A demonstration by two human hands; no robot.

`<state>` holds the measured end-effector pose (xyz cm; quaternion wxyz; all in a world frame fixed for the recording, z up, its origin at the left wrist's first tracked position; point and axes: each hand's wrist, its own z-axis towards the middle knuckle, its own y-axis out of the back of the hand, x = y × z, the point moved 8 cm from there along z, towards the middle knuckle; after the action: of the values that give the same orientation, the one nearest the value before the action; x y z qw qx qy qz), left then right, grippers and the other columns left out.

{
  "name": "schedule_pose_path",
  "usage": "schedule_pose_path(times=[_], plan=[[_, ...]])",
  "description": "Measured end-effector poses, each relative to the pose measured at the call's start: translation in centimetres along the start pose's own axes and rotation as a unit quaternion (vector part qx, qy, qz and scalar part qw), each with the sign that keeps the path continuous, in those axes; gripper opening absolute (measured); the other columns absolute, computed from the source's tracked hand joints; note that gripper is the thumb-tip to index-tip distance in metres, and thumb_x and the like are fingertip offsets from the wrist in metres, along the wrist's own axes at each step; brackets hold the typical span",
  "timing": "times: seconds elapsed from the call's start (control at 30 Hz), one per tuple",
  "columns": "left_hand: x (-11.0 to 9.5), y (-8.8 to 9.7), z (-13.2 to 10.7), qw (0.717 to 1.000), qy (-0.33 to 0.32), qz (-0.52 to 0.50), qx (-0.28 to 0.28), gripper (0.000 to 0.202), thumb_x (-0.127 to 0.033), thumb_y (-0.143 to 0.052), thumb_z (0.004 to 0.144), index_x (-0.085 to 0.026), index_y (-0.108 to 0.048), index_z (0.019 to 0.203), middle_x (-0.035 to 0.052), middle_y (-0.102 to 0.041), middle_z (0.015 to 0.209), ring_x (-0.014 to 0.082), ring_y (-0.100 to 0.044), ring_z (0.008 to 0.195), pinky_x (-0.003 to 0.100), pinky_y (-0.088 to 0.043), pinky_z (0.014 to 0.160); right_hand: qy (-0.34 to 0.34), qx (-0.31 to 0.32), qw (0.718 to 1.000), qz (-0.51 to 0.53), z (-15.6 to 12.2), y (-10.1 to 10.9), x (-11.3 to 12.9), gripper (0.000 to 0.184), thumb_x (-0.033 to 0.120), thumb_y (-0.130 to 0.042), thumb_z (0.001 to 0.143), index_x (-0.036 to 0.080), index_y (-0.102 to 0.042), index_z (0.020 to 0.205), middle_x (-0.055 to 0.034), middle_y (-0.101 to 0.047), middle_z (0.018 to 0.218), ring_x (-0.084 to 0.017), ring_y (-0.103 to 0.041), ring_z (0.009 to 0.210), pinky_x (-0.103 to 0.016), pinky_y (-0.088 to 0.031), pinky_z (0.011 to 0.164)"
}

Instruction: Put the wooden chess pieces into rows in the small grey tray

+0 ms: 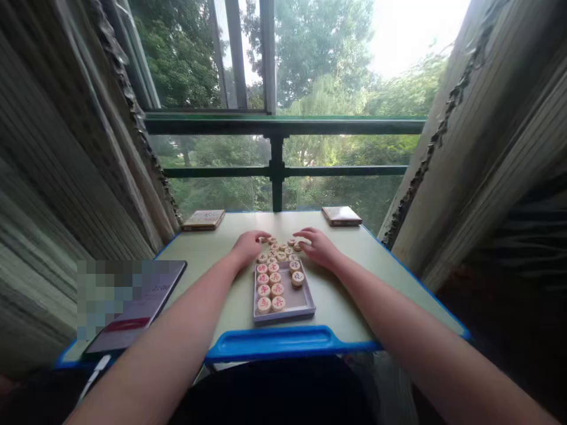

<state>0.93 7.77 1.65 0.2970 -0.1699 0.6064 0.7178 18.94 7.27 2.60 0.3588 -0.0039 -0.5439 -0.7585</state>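
A shallow grey tray (305, 302) lies on the pale green desk in front of me, with several round wooden Chinese chess pieces (270, 289) in rows along its left side. More pieces (280, 248) lie loose in a heap on the desk just beyond the tray. My left hand (248, 243) rests on the heap's left side, fingers curled over pieces. On the heap's right side, my right hand (318, 244) has its fingers bent down onto pieces. What each hand grips, if anything, is hidden.
A tablet (133, 304) lies at the desk's left front corner. A flat box (202, 219) sits at the back left and a brown box lid (341, 215) at the back right. The desk has a blue rim (274, 342). Curtains hang on both sides of the window.
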Motion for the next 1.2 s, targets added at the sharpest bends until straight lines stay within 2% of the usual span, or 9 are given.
schedule_pose_path(times=[0.13, 0.3, 0.5, 0.6, 0.7, 0.8, 0.93, 1.03, 1.2], plan=[[0.2, -1.0, 1.1, 0.998, -0.066, -0.007, 0.003, 0.050, -0.001, -0.041, 0.064, -0.016, -0.068, 0.103, 0.0043, -0.065, 0.113, 0.0179, -0.056, 0.108, 0.026, -0.040, 0.096, 0.039, 0.058, 0.997, 0.023, -0.2, -1.3, 0.1, 0.025, 0.016, -0.052, 0.080, 0.018, -0.070, 0.098, -0.0073, -0.069, 0.098, -0.019, -0.061, 0.091, -0.032, -0.046, 0.086], [-0.4, -2.0, 1.4, 0.993, -0.110, 0.015, 0.032, 0.037, -0.012, -0.042, 0.072, -0.018, -0.071, 0.095, 0.0035, -0.064, 0.115, 0.0183, -0.057, 0.107, 0.028, -0.039, 0.098, 0.040, 0.048, 0.997, 0.035, -0.4, -1.0, 0.1, 0.021, 0.020, -0.051, 0.081, 0.019, -0.069, 0.092, -0.0069, -0.068, 0.098, -0.019, -0.060, 0.092, -0.033, -0.044, 0.087], [-0.6, -1.1, 0.8, 0.995, -0.096, 0.019, 0.011, 0.033, -0.012, -0.045, 0.072, -0.016, -0.071, 0.091, 0.0046, -0.069, 0.102, 0.0181, -0.060, 0.099, 0.026, -0.044, 0.091, 0.019, 0.047, 0.999, 0.012, -0.5, -0.6, 0.1, 0.017, 0.019, -0.054, 0.079, 0.017, -0.069, 0.088, -0.0079, -0.068, 0.093, -0.018, -0.060, 0.085, -0.030, -0.045, 0.081], [-0.3, -0.7, 0.7, 0.996, -0.082, 0.040, 0.004, 0.032, -0.016, -0.048, 0.074, -0.016, -0.069, 0.097, 0.0064, -0.067, 0.104, 0.0189, -0.061, 0.093, 0.027, -0.046, 0.086, 0.017, 0.038, 0.999, 0.013, -0.7, -0.3, 0.1, 0.018, 0.017, -0.052, 0.080, 0.018, -0.069, 0.088, -0.0073, -0.068, 0.093, -0.017, -0.061, 0.084, -0.029, -0.045, 0.080], [0.5, -0.5, 0.9, 0.997, -0.057, 0.049, -0.005, 0.034, -0.026, -0.053, 0.075, -0.015, -0.066, 0.105, 0.0085, -0.064, 0.107, 0.0189, -0.061, 0.084, 0.028, -0.048, 0.080, 0.014, 0.030, 0.999, 0.014, -0.9, -0.2, 0.0, 0.022, 0.020, -0.052, 0.081, 0.018, -0.067, 0.096, -0.0072, -0.068, 0.097, -0.019, -0.060, 0.090, -0.031, -0.045, 0.083], [1.6, 0.0, 1.2, 0.998, -0.028, 0.042, -0.031, 0.038, -0.030, -0.057, 0.073, -0.015, -0.064, 0.108, 0.0105, -0.062, 0.113, 0.0217, -0.059, 0.094, 0.030, -0.047, 0.084, 0.012, 0.031, 0.999, 0.012, -0.9, -0.4, 0.1, 0.027, 0.024, -0.054, 0.081, 0.019, -0.066, 0.104, -0.0071, -0.068, 0.102, -0.021, -0.059, 0.096, -0.034, -0.044, 0.086], [2.6, 0.4, 1.1, 0.999, 0.008, 0.012, -0.045, 0.032, -0.021, -0.051, 0.077, -0.016, -0.065, 0.105, 0.0080, -0.065, 0.109, 0.0200, -0.058, 0.102, 0.029, -0.043, 0.092, 0.035, 0.040, 0.998, 0.016, -0.6, -0.6, 0.4, 0.024, 0.020, -0.053, 0.080, 0.018, -0.068, 0.099, -0.0072, -0.067, 0.103, -0.021, -0.058, 0.096, -0.033, -0.043, 0.088], [2.6, 0.2, 0.8, 0.999, 0.024, 0.000, -0.023, 0.032, -0.024, -0.051, 0.077, -0.016, -0.066, 0.105, 0.0061, -0.068, 0.105, 0.0190, -0.061, 0.096, 0.028, -0.045, 0.090, 0.027, 0.027, 0.999, 0.013, -0.4, -0.4, 0.1, 0.022, 0.022, -0.055, 0.079, 0.019, -0.069, 0.095, -0.0079, -0.066, 0.099, -0.020, -0.058, 0.093, -0.032, -0.044, 0.085], [1.8, 0.1, 0.6, 1.000, 0.002, -0.006, -0.014, 0.035, -0.030, -0.059, 0.072, -0.017, -0.066, 0.103, 0.0060, -0.067, 0.108, 0.0203, -0.061, 0.099, 0.027, -0.045, 0.089, -0.021, 0.040, 0.999, -0.018, -0.5, -0.5, -0.6, 0.025, 0.025, -0.056, 0.077, 0.021, -0.069, 0.098, -0.0064, -0.063, 0.089, -0.017, -0.055, 0.081, -0.028, -0.043, 0.078]])
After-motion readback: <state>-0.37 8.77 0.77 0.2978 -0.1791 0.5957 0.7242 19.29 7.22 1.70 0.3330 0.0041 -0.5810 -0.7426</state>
